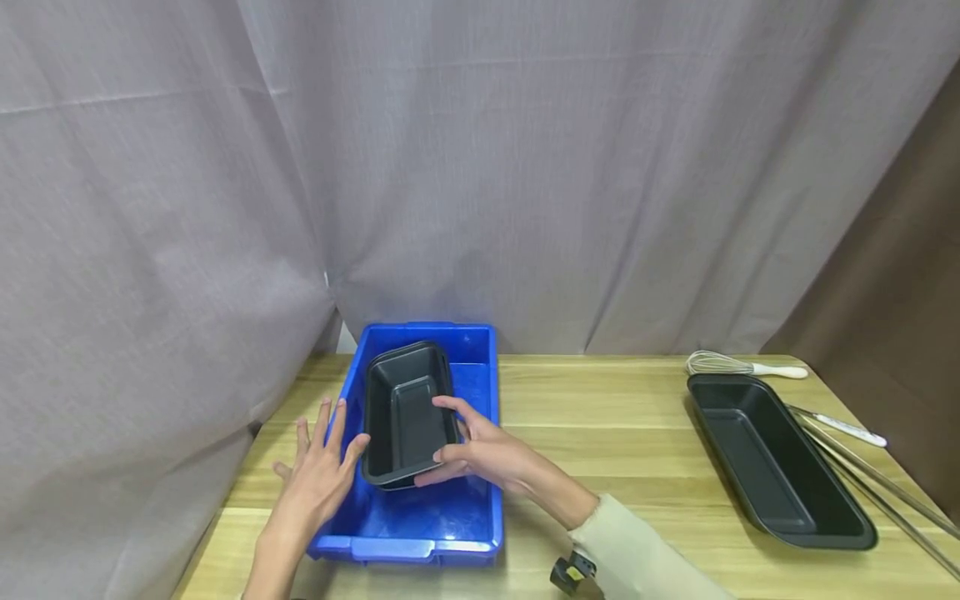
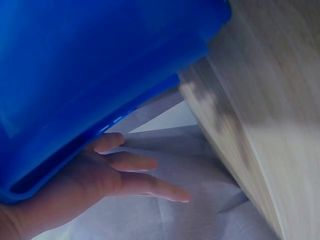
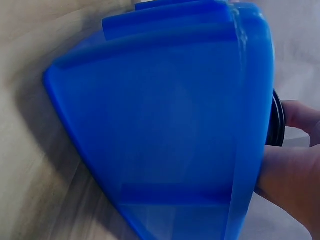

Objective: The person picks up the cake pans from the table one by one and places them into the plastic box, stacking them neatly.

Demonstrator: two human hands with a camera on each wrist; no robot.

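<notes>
A dark loaf pan [image 1: 416,408] sits tilted inside a blue plastic bin [image 1: 420,550] in the head view. Its rim looks doubled, and I cannot tell whether a second pan is nested under it. My right hand [image 1: 483,450] reaches over the bin's right wall and grips the pan's near right corner, thumb at the rim. Fingers spread, my left hand [image 1: 318,479] is at the bin's left rim, its thumb near the pan's edge. In the left wrist view the bin's outer wall [image 2: 90,60] hides part of that hand.
At the right of the wooden table [image 1: 600,433] lies a longer dark loaf pan [image 1: 772,467]. Around it are a whisk [image 1: 720,363], a white-handled utensil [image 1: 851,430] and thin metal rods [image 1: 888,500]. A grey curtain [image 1: 525,167] hangs behind the table.
</notes>
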